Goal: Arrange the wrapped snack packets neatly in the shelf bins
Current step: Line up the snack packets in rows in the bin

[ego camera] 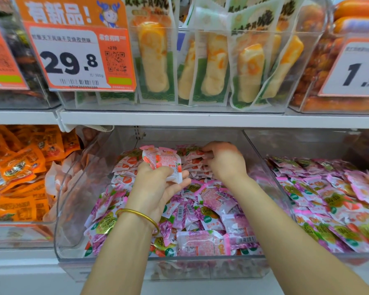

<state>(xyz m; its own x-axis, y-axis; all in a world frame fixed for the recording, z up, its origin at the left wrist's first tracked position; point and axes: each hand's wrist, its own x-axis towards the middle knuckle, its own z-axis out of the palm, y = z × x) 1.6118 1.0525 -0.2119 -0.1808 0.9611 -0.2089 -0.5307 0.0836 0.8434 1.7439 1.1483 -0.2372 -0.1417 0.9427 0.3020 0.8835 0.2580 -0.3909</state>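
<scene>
While both forearms reach into the middle clear bin point(70, 209), orange packets point(19, 177) lie heaped in the bin at far left. Left of centre: left hand point(158, 188), gold bangle point(141, 217) at the wrist, grips a small bunch of pink-and-white snack packets point(165, 162) above the loose pile point(211, 209). Centre, rear of the bin: stacked row point(193, 165) of the same packets. Right hand point(225, 161) curls its fingers over that row's top. Right of frame: neighbouring bin, more pink packets point(328, 199), lying jumbled.
</scene>
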